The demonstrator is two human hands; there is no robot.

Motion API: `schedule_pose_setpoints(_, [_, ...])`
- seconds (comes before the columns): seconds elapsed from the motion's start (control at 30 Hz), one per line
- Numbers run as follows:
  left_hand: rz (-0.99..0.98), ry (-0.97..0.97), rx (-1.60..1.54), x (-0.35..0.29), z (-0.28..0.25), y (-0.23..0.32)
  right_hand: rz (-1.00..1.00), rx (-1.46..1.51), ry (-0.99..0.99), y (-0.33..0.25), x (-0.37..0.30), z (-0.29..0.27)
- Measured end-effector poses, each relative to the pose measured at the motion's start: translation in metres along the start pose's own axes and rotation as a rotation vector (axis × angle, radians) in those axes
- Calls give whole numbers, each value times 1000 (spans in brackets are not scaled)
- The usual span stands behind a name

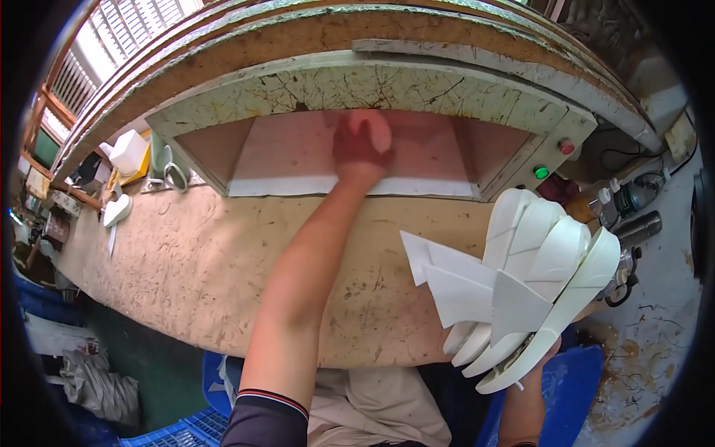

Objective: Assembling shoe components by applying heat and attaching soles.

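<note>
My left arm reaches into a low, box-like heater cabinet [313, 93] lit red inside. My left hand [361, 149] is on a pale shoe sole [380, 132] in there, its thumb and fingers around the sole's near end. The red light blurs the fingers. At the right, my right hand [553, 352] grips a stack of white shoe soles [558, 249] from below; most of its fingers are hidden behind them. Several thin, pointed white sheets [473, 287] stick out leftward from between or in front of the soles.
A green lamp button [541, 172] and a red button [566, 146] sit on the cabinet's right face. Bottles [640, 192] stand at the right. More soles [175, 170] and a white container [129, 152] are at the left. Blue crates [175, 430] lie below the worn table [186, 261].
</note>
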State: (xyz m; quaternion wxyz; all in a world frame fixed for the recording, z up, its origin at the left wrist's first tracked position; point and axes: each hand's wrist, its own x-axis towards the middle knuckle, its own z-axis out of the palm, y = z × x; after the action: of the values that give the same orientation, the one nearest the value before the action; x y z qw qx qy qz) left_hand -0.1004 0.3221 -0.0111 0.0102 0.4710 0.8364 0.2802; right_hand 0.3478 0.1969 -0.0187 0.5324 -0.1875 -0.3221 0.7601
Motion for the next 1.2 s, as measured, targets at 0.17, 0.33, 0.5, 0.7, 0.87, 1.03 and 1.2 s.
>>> schedule_pose_setpoints(0.17, [118, -113, 76, -39, -52, -32, -6, -85, -95, -5, -7, 14])
schedule_pose_setpoints(0.33, [185, 297, 161, -209, -154, -117, 363, 139, -148, 35, 15, 55])
schedule_pose_setpoints(0.5, [-259, -431, -1315, -344, -149, -70, 587, 402, -356, 79, 13, 117])
schedule_pose_setpoints(0.7, [45, -202, -1820, -319, -126, -27, 589, -43, -330, 93, 13, 162])
schedule_pose_setpoints(0.87, [-226, -236, -1703, -284, -97, -6, 539, -461, -262, 88, 54, 173])
schedule_pose_setpoints(1.03, [-440, -249, -1696, -211, -96, 23, 477, -401, -125, 84, 121, 179])
schedule_pose_setpoints(1.2, [-445, -244, -1590, -121, -65, 26, 459, -257, -156, 110, 205, 169])
